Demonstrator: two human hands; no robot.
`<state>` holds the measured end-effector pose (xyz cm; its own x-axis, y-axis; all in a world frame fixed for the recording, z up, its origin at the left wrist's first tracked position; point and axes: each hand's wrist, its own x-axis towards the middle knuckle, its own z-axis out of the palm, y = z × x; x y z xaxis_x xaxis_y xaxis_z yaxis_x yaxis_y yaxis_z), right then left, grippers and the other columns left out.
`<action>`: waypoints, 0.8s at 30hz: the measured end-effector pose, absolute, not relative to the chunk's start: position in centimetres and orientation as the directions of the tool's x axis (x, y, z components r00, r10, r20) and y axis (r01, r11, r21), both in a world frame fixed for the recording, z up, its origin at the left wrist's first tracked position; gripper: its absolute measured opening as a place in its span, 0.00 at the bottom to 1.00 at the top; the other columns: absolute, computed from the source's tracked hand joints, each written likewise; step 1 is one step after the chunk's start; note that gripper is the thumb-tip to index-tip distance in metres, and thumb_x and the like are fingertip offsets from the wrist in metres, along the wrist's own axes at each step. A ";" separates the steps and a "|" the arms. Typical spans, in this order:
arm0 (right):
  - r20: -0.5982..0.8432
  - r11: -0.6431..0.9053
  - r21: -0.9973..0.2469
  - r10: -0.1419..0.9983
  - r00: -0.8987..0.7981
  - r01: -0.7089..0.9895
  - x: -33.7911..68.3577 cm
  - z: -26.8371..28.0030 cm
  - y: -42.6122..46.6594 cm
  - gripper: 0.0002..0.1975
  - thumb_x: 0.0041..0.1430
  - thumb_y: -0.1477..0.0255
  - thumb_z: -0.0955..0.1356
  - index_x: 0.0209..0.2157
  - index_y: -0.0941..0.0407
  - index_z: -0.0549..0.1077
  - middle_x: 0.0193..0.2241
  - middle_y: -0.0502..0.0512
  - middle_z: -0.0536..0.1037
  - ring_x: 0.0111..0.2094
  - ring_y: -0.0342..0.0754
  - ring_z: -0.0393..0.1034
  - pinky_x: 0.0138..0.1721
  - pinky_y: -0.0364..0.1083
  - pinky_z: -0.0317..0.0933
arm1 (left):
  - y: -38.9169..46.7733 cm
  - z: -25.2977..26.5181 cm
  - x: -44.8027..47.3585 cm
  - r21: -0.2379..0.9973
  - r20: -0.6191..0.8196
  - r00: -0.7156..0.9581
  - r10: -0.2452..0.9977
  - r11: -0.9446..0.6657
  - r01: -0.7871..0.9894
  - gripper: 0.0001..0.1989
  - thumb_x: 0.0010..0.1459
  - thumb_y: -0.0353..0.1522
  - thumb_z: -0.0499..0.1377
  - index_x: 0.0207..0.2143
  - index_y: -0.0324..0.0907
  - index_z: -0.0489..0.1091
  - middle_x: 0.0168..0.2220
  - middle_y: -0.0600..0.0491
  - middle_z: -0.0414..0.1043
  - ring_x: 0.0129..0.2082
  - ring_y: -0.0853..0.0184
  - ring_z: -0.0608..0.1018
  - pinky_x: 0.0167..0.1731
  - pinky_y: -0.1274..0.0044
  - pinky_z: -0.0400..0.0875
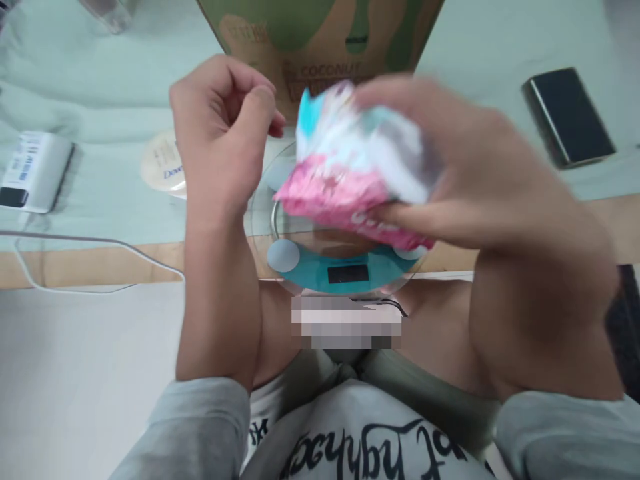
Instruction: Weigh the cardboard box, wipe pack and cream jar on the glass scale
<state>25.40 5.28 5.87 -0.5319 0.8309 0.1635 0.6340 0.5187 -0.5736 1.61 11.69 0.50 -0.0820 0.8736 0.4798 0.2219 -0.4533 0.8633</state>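
Observation:
My right hand (475, 160), blurred by motion, grips a crumpled pink, white and blue plastic packet (340, 173). The packet is tilted above a round glass digital scale (347, 273), which has a teal band and a small dark display, and it covers much of the plate. To the packet's left, my left hand (225, 127) is raised with curled fingers, the thumb tip against the index finger; I see nothing in it. Partly behind my left wrist lies a pale round Dove item (163, 160).
Behind the scale stands a brown and green cardboard box (320, 40) printed "COCONUT". A dark phone-like object (570, 117) lies at right. On the left are a white power bank (37, 170) and a white cable (100, 241). The table's front edge (90, 267) runs below the scale.

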 end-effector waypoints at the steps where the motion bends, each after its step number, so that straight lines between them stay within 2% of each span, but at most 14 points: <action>1: 0.107 0.534 -0.571 0.801 -0.589 0.623 24.5 5.2 5.3 0.39 0.60 0.61 0.72 0.71 0.51 0.62 0.66 0.53 0.68 0.62 0.55 0.70 0.64 0.54 0.69 | 11.5 0.5 1.8 0.859 0.488 -0.083 0.869 -0.461 0.223 0.10 0.60 0.23 0.62 0.26 0.43 0.73 0.23 0.55 0.72 0.24 0.68 0.76 0.28 0.73 0.70; 4: -0.035 0.543 -0.440 0.785 -0.618 0.715 22.6 3.6 5.2 0.40 0.60 0.66 0.71 0.72 0.44 0.60 0.63 0.56 0.72 0.60 0.62 0.71 0.60 0.64 0.69 | 11.1 0.4 2.0 0.843 0.504 -0.025 0.863 -0.485 0.233 0.11 0.62 0.25 0.63 0.26 0.44 0.72 0.24 0.56 0.71 0.25 0.68 0.76 0.27 0.72 0.68; 6: -0.009 0.587 -0.412 0.762 -0.648 0.697 22.4 3.3 5.2 0.40 0.61 0.60 0.72 0.73 0.45 0.59 0.65 0.57 0.69 0.65 0.63 0.67 0.64 0.66 0.65 | 10.8 0.7 2.1 0.838 0.493 0.013 0.870 -0.479 0.261 0.11 0.62 0.23 0.62 0.28 0.44 0.72 0.25 0.56 0.71 0.26 0.69 0.75 0.27 0.71 0.66; 8: 0.076 0.612 -0.470 0.746 -0.661 0.637 22.7 3.4 5.3 0.42 0.64 0.51 0.69 0.73 0.51 0.58 0.69 0.56 0.64 0.69 0.60 0.62 0.70 0.62 0.62 | 10.4 1.2 2.5 0.840 0.434 0.057 0.899 -0.427 0.334 0.11 0.62 0.21 0.62 0.29 0.44 0.72 0.27 0.56 0.70 0.28 0.69 0.73 0.30 0.71 0.66; 9: 0.119 0.594 -0.504 0.767 -0.631 0.627 22.8 3.4 5.5 0.39 0.67 0.50 0.66 0.73 0.54 0.59 0.70 0.56 0.64 0.70 0.57 0.62 0.71 0.59 0.61 | 10.0 1.4 2.8 0.835 0.405 0.081 0.911 -0.404 0.374 0.11 0.62 0.21 0.61 0.29 0.44 0.71 0.28 0.56 0.70 0.29 0.69 0.73 0.31 0.70 0.66; 11: 0.147 0.505 -0.557 0.841 -0.520 0.659 22.8 3.1 6.0 0.28 0.73 0.56 0.59 0.67 0.55 0.66 0.64 0.57 0.71 0.64 0.53 0.68 0.66 0.54 0.65 | 9.2 1.6 3.7 0.809 0.361 0.129 0.924 -0.379 0.449 0.10 0.63 0.23 0.60 0.30 0.44 0.71 0.29 0.55 0.72 0.31 0.67 0.73 0.33 0.70 0.65; 13: 0.084 0.384 -0.584 0.905 -0.417 0.715 22.3 2.2 6.5 0.20 0.72 0.63 0.58 0.53 0.56 0.75 0.51 0.56 0.79 0.52 0.51 0.75 0.52 0.50 0.67 | 8.5 1.5 4.8 0.777 0.330 0.165 0.930 -0.367 0.512 0.09 0.64 0.24 0.58 0.31 0.43 0.71 0.30 0.53 0.74 0.32 0.65 0.74 0.34 0.69 0.62; 15: -0.014 0.300 -0.599 0.923 -0.385 0.742 21.7 1.3 6.9 0.17 0.71 0.63 0.59 0.40 0.57 0.75 0.38 0.55 0.79 0.39 0.47 0.72 0.40 0.46 0.60 | 7.9 1.1 5.7 0.723 0.271 0.191 0.943 -0.331 0.607 0.09 0.65 0.26 0.56 0.31 0.43 0.71 0.31 0.52 0.74 0.33 0.62 0.74 0.35 0.69 0.60; 16: -0.044 0.277 -0.607 0.924 -0.379 0.745 21.5 0.9 7.1 0.17 0.71 0.62 0.60 0.36 0.58 0.74 0.33 0.55 0.77 0.35 0.45 0.69 0.37 0.45 0.56 | 7.8 1.0 6.0 0.693 0.236 0.193 0.952 -0.304 0.654 0.10 0.67 0.27 0.56 0.31 0.43 0.71 0.31 0.52 0.74 0.35 0.61 0.75 0.36 0.69 0.60; 20: -0.032 0.273 -0.636 0.925 -0.378 0.722 21.3 0.4 7.3 0.17 0.70 0.62 0.61 0.34 0.59 0.74 0.29 0.54 0.74 0.31 0.42 0.61 0.35 0.44 0.47 | 7.7 1.1 6.3 0.650 0.150 0.176 0.973 -0.231 0.724 0.11 0.69 0.29 0.54 0.32 0.44 0.70 0.33 0.51 0.75 0.37 0.59 0.76 0.38 0.69 0.63; 24: -0.010 0.290 -0.642 0.922 -0.386 0.709 21.5 0.5 7.2 0.18 0.71 0.62 0.61 0.38 0.58 0.76 0.31 0.54 0.75 0.33 0.43 0.63 0.36 0.44 0.47 | 7.8 1.1 6.1 0.666 0.195 0.186 0.963 -0.269 0.696 0.11 0.68 0.29 0.54 0.30 0.44 0.67 0.32 0.52 0.75 0.35 0.60 0.75 0.36 0.68 0.59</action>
<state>21.52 7.23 0.55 -0.3863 0.9223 -0.0096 0.7095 0.2904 -0.6421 6.08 7.85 1.09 0.1860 0.9631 0.1946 0.6956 -0.2690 0.6661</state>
